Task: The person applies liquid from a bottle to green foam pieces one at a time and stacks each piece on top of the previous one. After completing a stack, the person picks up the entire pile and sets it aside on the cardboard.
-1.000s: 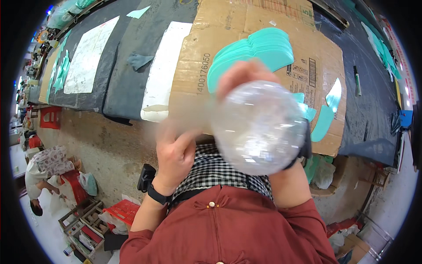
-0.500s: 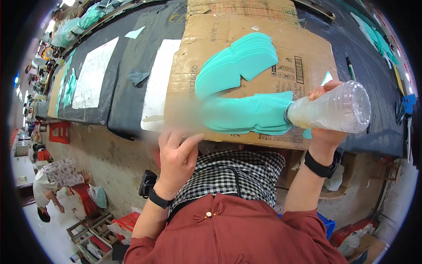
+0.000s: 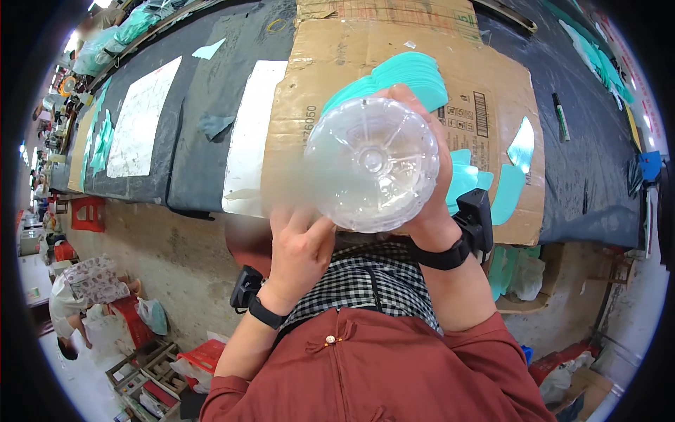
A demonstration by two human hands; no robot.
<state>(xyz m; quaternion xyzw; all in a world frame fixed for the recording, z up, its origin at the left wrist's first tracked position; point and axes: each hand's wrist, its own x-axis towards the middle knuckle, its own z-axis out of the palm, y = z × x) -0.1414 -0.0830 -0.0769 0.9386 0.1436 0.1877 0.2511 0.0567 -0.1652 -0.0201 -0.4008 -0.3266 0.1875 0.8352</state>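
Note:
My right hand (image 3: pixel 437 179) grips a clear ribbed plastic bottle (image 3: pixel 373 165), its round base facing up. Beneath and behind the bottle, thin turquoise curved pieces (image 3: pixel 408 76) lie fanned out in overlapping rows on a flattened cardboard sheet (image 3: pixel 506 88). The bottle hides much of the nearer row; only its right end shows beside my right wrist. My left hand (image 3: pixel 299 246) is at the near edge of the cardboard, close to the bottle's lower left. Its fingers are bent, but a blurred patch covers their tips, so what they touch is hidden.
Two loose turquoise pieces (image 3: pixel 508 193) lie on the cardboard's right side. A marker pen (image 3: pixel 560 116) rests on the dark table cover (image 3: pixel 590 169). White sheets (image 3: pixel 144 119) lie on the left. A person (image 3: pixel 69 309) sits far left, beyond a red stool (image 3: pixel 88 213).
My right hand has swung the bottle leftward across the cardboard, from lying sideways to base-up. Loose pieces on the right have come into sight. My left hand has shifted slightly right.

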